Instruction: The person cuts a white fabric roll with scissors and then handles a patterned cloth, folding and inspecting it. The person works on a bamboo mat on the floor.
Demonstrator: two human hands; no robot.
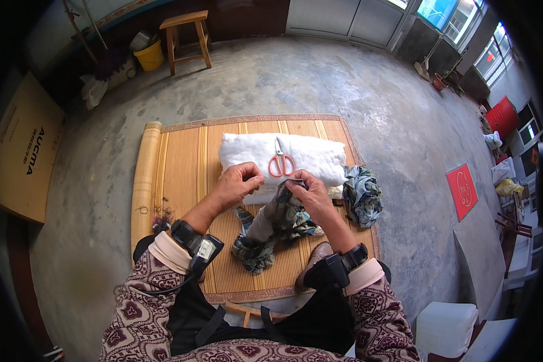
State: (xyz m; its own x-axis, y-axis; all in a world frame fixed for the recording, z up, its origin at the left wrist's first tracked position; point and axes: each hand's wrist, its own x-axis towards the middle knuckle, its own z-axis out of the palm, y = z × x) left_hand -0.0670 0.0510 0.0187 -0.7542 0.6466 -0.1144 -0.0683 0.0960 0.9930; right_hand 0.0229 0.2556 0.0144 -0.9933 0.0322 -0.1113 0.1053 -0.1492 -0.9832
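My right hand (308, 189) pinches the top edge of a dark patterned cloth (271, 219), which hangs down over the mat in front of me. To its left, my left hand (240, 184) is raised with thumb and index finger pressed together; anything thin between them is too small to tell. Beyond both hands lies a thick folded roll of white batting (249, 151). Scissors with orange-red handles (280, 162) rest on top of it, blades pointing away from me. A crumpled blue-green patterned cloth (363, 197) sits at the batting's right end.
A bamboo mat (181, 149), rolled at its left edge, lies under these things. Dark thread scraps (162, 219) are on its left side. Farther off stand a wooden stool (186, 40), a yellow bucket (150, 55) and a cardboard box (25, 145). A white plastic jug (447, 328) is at lower right.
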